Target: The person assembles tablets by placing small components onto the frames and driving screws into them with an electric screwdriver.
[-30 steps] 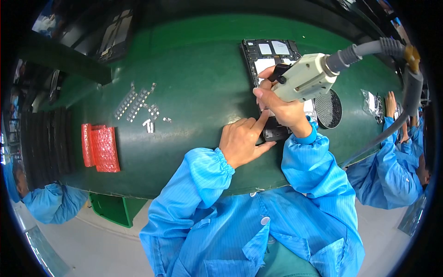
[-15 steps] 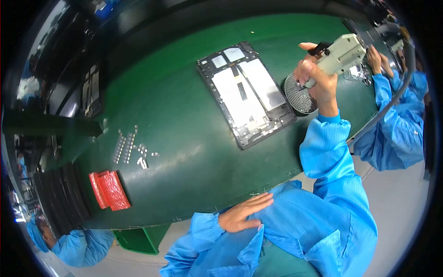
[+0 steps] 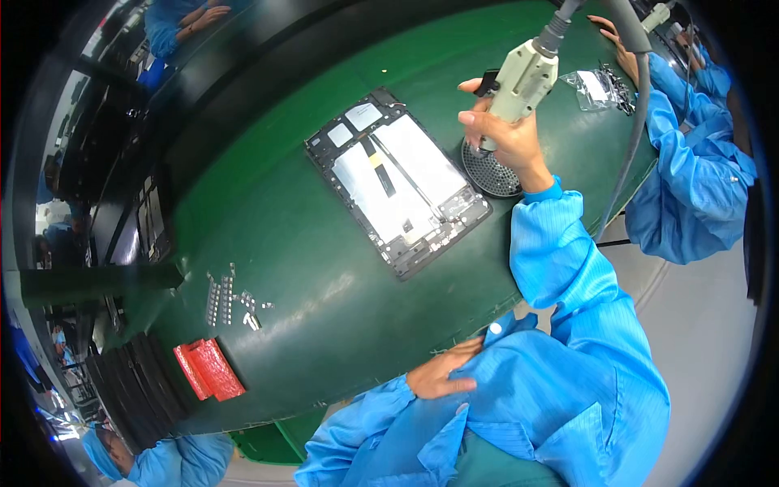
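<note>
My right hand (image 3: 516, 144) is wrapped around a pale grey electric screwdriver (image 3: 523, 81), its cable running up from the top. The driver's lower end points down at a round black dish (image 3: 493, 177) with a perforated top; I cannot make out whether the tip touches it. Left of the dish lies an opened tablet (image 3: 434, 166), showing white battery panels, a black ribbon strip and small boards along its near end. Resting against my blue smock at the table's front edge, my left hand (image 3: 442, 375) holds nothing, fingers stretched out.
Rows of small parts (image 3: 225, 300) lie at left on the green table (image 3: 276, 203). Nearer are a red wrapped bundle (image 3: 209, 369) and black stacked panels (image 3: 134, 390). A clear bag (image 3: 592, 89) is at right, near a co-worker's hand (image 3: 625, 61). A hanging cable (image 3: 637, 138) crosses there.
The view has shifted, so the tablet appears further left. My right hand has turned the screwdriver more upright above the dish. My left hand stays by the smock.
</note>
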Action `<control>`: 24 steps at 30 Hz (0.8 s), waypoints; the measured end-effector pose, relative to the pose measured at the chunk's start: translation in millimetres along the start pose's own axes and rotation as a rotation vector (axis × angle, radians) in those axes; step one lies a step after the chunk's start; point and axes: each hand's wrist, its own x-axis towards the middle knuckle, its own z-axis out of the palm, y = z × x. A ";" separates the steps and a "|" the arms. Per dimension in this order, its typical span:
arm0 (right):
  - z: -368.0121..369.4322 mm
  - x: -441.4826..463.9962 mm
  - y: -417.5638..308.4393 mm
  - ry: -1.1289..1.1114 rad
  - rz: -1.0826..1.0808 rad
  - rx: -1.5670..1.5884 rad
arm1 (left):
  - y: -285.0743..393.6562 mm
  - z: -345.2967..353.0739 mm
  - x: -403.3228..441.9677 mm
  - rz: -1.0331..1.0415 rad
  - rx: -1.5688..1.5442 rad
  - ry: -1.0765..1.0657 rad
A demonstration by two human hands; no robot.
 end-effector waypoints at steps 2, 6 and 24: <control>-0.9 -1.4 1.6 -0.010 0.029 -0.033 | -38.9 3.4 -12.8 -0.486 -0.162 0.051; -1.0 -1.0 4.1 -0.021 0.060 -0.034 | -11.8 -4.7 -8.1 -0.624 -0.200 0.057; 9.4 -4.3 -12.8 0.045 -0.060 0.025 | 25.1 -10.8 6.7 -0.793 -0.657 0.213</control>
